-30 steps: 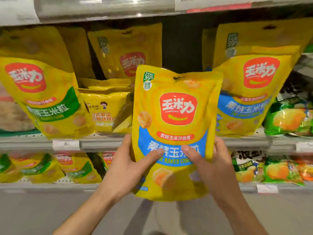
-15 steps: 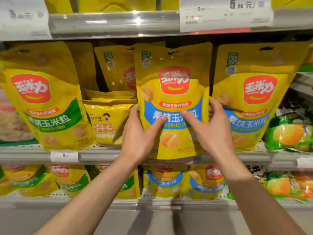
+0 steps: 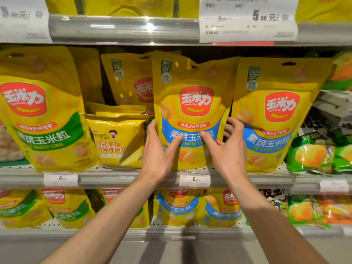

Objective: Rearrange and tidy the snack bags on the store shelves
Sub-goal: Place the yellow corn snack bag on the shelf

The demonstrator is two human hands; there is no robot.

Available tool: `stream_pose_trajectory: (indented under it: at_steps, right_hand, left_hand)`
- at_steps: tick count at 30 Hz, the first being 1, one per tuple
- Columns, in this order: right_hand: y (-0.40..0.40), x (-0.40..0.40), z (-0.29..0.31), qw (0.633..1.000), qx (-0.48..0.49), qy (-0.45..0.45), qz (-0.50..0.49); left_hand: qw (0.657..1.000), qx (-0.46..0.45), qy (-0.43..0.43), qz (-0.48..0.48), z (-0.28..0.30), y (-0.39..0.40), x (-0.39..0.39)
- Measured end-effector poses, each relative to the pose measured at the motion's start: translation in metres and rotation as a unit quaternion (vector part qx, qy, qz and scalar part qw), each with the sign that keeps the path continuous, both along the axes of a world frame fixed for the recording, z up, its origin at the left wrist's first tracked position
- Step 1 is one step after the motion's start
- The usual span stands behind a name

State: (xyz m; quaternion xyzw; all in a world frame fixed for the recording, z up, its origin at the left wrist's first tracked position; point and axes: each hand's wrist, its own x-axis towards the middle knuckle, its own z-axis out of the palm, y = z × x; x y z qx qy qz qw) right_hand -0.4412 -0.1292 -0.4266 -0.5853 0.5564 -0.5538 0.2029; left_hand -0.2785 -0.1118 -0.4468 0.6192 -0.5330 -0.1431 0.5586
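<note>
Blue-banded corn snack bag upright on the middle shelf
Left hand and right hand clasp its lower edges, thumbs on front.

snack bag — yellow, blue band | upright | middle shelf — front edge

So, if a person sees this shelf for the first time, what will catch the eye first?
Probably the yellow corn bag with the blue band, upright at the centre of the middle shelf, with the left hand and right hand gripping its lower sides. Next, the green-banded bag at far left. Then the big white price tag on the upper rail, showing a 5.
</note>
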Motion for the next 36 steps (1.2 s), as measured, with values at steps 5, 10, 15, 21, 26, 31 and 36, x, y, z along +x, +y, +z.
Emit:
stream_pose_trajectory:
  at_steps: [5, 10, 15, 21, 26, 31, 36]
  right_hand:
    - [0.006, -0.005, -0.005, 1.000, -0.002, 0.029, -0.010]
    - [0.009, -0.005, -0.006, 0.999, 0.002, 0.033, -0.010]
    - [0.011, -0.008, -0.004, 1.000, -0.007, 0.028, -0.011]
    - [0.033, -0.020, -0.011, 0.999, 0.000, 0.028, 0.019]
    - [0.079, -0.050, -0.039, 0.991, 0.076, -0.015, 0.112]
    - [0.134, -0.064, -0.070, 0.984, 0.109, -0.045, 0.134]
    - [0.187, -0.066, -0.088, 0.970, 0.150, -0.041, 0.186]
  left_hand:
    - [1.000, -0.009, -0.021, -0.011, -0.009, 0.006, 0.005]
    - [1.000, -0.004, -0.019, -0.013, -0.013, 0.005, 0.005]
    - [1.000, 0.017, -0.003, -0.010, -0.020, 0.006, 0.007]
    - [0.999, 0.030, 0.006, -0.017, -0.019, 0.040, 0.001]
    - [0.997, 0.070, -0.012, -0.015, -0.015, 0.102, -0.006]
    - [0.988, 0.125, -0.071, -0.055, -0.013, 0.176, -0.019]
    - [0.971, 0.190, -0.125, -0.071, -0.009, 0.238, -0.007]
